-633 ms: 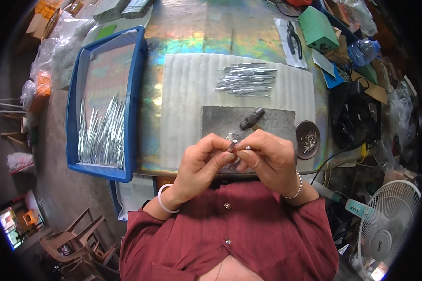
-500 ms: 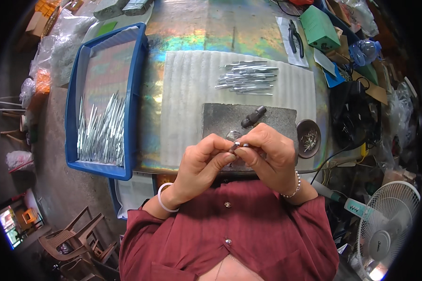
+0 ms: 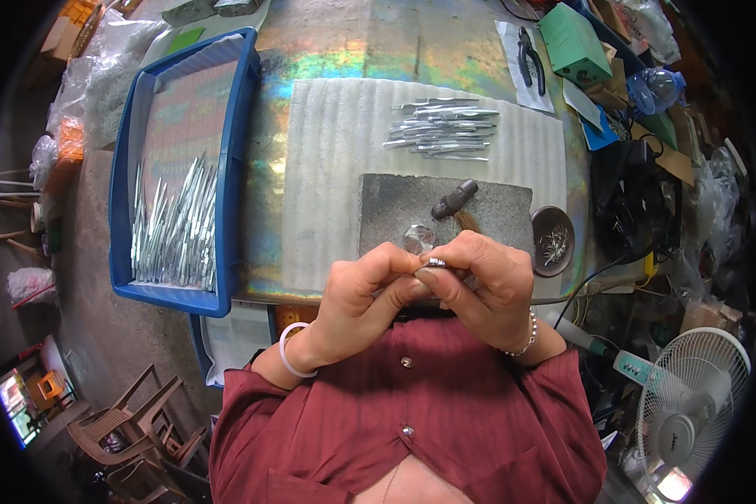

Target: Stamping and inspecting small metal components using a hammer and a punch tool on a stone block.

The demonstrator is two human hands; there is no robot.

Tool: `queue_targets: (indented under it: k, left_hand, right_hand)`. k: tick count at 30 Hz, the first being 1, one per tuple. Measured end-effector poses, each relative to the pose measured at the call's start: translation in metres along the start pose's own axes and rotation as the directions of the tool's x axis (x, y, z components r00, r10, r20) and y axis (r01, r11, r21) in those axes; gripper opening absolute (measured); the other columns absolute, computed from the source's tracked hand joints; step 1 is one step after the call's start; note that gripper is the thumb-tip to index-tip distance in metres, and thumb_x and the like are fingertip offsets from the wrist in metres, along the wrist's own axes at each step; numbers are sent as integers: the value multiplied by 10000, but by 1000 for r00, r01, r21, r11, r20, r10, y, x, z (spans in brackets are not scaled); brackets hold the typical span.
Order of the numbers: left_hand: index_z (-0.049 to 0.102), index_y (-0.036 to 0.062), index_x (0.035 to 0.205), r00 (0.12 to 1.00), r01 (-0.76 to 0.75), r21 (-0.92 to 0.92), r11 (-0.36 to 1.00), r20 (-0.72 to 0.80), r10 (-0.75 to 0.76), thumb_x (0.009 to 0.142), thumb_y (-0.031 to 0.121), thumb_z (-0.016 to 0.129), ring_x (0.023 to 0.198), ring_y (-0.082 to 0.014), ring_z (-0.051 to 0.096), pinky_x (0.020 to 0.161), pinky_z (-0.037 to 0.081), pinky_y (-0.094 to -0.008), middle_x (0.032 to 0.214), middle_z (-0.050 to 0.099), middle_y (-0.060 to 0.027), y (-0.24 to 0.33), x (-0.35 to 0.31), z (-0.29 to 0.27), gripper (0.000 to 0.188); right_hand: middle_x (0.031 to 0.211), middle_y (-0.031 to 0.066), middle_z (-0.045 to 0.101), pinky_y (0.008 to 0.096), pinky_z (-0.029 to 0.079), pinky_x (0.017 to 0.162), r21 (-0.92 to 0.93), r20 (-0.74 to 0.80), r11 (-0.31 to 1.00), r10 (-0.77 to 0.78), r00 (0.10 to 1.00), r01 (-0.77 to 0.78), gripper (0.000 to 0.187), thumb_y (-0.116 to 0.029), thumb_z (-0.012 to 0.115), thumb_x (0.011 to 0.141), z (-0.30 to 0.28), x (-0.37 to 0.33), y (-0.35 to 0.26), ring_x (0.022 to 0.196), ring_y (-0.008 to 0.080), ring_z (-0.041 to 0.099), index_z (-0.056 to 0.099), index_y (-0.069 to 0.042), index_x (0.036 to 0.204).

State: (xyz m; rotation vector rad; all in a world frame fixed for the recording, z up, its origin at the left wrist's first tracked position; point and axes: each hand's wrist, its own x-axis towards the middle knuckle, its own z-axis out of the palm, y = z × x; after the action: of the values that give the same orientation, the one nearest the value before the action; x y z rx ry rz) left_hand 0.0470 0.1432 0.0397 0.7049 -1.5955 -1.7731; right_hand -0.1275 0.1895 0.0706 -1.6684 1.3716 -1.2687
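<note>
Close above the near edge of a grey stone slab [image 3: 382, 202], my two hands meet fingertip to fingertip. My left hand [image 3: 361, 290] is closed in a pinch, its thumb and forefinger against a small silvery metal piece [image 3: 436, 262]. From the other side my right hand [image 3: 489, 273] pinches the same piece, and fingers cover most of it. A hammer [image 3: 455, 200] with a dark head and wooden handle lies on the slab, beside a shiny round object [image 3: 419, 238]. Right of the slab, a dark bowl [image 3: 554, 213] holds small silvery pins [image 3: 554, 245].
Slim metal pieces [image 3: 442, 128] lie piled on a white foam sheet [image 3: 332, 168]. On the left, a blue tray [image 3: 238, 168] holds many similar pieces [image 3: 181, 227]. Black pliers [image 3: 530, 63] and a green box [image 3: 573, 44] sit far right; a fan [image 3: 693, 403] stands near right.
My fingertips have come closer together around the small metal piece. The hammer and the round object show more fully beyond my hands. The whole view has shifted slightly.
</note>
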Motion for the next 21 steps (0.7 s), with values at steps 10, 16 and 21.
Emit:
queue_targets:
  k: [10,16,21]
  left_hand:
    - [557,-16,884,974,224,-191,956,82,-212,903,47,605,682,-34,562,579,463,-198,730,637,-34,-2,5,0,81]
    - [555,13,882,896,427,-130,895,195,-399,908,104,617,601,-27,542,505,424,-162,710,592,5,10,15,-11,113]
    - [553,29,874,855,510,-226,830,243,-459,919,169,606,500,-53,561,433,440,-173,661,581,2,6,23,-10,156]
  right_hand:
    - [631,19,597,168,381,394,455,181,731,484,856,-509,141,-53,639,876,1,4,11,473,18,515,552,-13,773]
    - [591,9,561,168,321,349,621,271,500,585,764,-604,187,-142,642,885,1,9,26,387,33,434,577,-36,745]
    - [583,7,540,165,317,331,707,333,320,636,696,-631,192,-144,642,882,5,6,41,373,30,412,566,-50,732]
